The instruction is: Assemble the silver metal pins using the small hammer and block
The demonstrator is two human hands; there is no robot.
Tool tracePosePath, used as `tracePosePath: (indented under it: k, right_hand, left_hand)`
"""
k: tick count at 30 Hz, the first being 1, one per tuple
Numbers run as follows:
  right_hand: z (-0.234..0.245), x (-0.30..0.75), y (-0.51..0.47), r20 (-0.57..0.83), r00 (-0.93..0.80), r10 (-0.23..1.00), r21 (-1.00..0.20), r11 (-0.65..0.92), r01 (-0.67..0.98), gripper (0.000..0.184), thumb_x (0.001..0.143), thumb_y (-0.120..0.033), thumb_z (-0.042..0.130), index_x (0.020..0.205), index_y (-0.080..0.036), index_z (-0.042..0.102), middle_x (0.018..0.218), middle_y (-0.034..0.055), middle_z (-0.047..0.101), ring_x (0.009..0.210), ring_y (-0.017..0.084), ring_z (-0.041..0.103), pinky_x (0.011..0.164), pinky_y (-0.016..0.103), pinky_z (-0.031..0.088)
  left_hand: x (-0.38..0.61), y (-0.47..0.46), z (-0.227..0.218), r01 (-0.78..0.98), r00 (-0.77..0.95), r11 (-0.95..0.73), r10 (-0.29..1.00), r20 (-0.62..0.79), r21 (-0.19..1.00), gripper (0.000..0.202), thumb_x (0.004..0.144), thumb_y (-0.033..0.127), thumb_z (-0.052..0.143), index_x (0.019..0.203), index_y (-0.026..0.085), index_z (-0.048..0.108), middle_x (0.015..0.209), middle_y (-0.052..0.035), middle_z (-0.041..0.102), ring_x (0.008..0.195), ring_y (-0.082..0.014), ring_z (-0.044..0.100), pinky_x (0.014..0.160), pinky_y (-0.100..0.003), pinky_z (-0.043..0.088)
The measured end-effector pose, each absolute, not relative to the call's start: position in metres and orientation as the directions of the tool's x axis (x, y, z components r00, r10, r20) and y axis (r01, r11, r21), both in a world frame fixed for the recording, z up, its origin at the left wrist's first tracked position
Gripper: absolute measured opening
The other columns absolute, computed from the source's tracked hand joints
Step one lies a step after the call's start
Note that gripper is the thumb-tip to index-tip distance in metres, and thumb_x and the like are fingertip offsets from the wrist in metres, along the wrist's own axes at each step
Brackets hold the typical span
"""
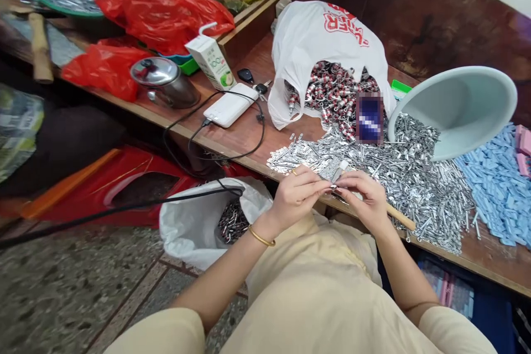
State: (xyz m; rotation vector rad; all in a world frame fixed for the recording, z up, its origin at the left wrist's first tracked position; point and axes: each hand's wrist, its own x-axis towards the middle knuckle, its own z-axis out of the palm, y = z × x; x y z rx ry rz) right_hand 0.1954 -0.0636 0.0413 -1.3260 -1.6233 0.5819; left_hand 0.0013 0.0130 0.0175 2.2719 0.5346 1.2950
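Note:
My left hand (296,192) and my right hand (362,199) meet at the near edge of the wooden table (244,133). Together they pinch a small silver metal piece (338,172) between the fingertips. A wooden stick (400,217) pokes out to the right from under my right hand. Just beyond the hands lies a wide heap of small silver metal parts (406,177). Behind it, a white plastic bag (327,38) lies open, spilling red-and-silver pieces (336,94).
A tipped pale grey basin (460,105) and a pile of blue pieces (498,182) lie on the right. A power bank with cable (230,105), a drink carton (211,61), a steel pot (164,80) and red bags (161,5) stand on the left. A white bag of parts (199,227) sits on the floor.

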Motion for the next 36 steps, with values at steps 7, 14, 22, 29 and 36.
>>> tracePosePath:
  k: [7, 14, 22, 29, 36]
  right_hand:
    - [0.023, 0.186, -0.075, 0.353, 0.105, 0.93, -0.856, 0.275, 0.437, 0.012, 0.095, -0.026, 0.066, 0.098, -0.025, 0.077, 0.097, 0.0053, 0.074, 0.091, 0.018, 0.07, 0.082, 0.033, 0.059]
    - [0.006, 0.164, -0.083, 0.274, 0.398, 0.876, -0.939, 0.155, 0.306, 0.012, 0.096, -0.032, 0.066, 0.096, -0.026, 0.076, 0.096, 0.0042, 0.072, 0.092, 0.019, 0.068, 0.081, 0.033, 0.056]
    - [-0.009, 0.305, -0.067, 0.204, 0.481, 0.852, -0.489, -0.337, 0.805, 0.026, 0.095, -0.035, 0.053, 0.086, -0.019, 0.071, 0.095, 0.0126, 0.071, 0.094, 0.026, 0.06, 0.088, 0.042, 0.047]
    - [-0.033, 0.334, -0.066, 0.065, 0.511, 0.857, -0.331, -0.465, 0.821, 0.026, 0.091, -0.039, 0.055, 0.09, -0.017, 0.07, 0.09, 0.0132, 0.073, 0.082, 0.026, 0.062, 0.077, 0.036, 0.042]
    - [-0.024, 0.335, -0.068, 0.016, 0.505, 0.863, -0.414, -0.454, 0.789, 0.023, 0.085, -0.028, 0.054, 0.094, -0.018, 0.073, 0.093, 0.0127, 0.076, 0.085, 0.026, 0.066, 0.08, 0.039, 0.046]
  left_hand:
    - [-0.005, 0.016, 0.001, -0.002, 0.535, -0.76, 0.549, 0.642, 0.65, 0.019, 0.093, 0.017, 0.068, 0.105, 0.027, 0.079, 0.078, -0.0009, 0.073, 0.078, -0.0146, 0.062, 0.075, -0.029, 0.052]
    - [0.028, -0.028, -0.005, -0.094, 0.274, -0.212, 0.934, 0.23, 0.973, 0.015, 0.095, 0.029, 0.067, 0.097, 0.021, 0.08, 0.099, -0.0074, 0.075, 0.092, -0.0175, 0.07, 0.078, -0.027, 0.058]
    - [0.005, 0.004, -0.031, -0.023, 0.294, 0.095, 0.952, -0.084, 0.995, 0.028, 0.082, 0.043, 0.077, 0.089, 0.016, 0.08, 0.087, -0.0072, 0.078, 0.08, -0.0186, 0.07, 0.074, -0.028, 0.058]
    - [-0.008, 0.026, -0.041, 0.007, 0.377, 0.304, 0.882, -0.284, 0.953, 0.036, 0.067, 0.044, 0.083, 0.085, 0.013, 0.078, 0.081, -0.0073, 0.077, 0.073, -0.0172, 0.067, 0.073, -0.028, 0.054]
    - [-0.012, 0.042, -0.045, 0.052, 0.441, 0.339, 0.836, -0.327, 0.939, 0.036, 0.064, 0.043, 0.083, 0.082, 0.013, 0.077, 0.079, -0.0059, 0.077, 0.071, -0.0157, 0.066, 0.072, -0.027, 0.052]
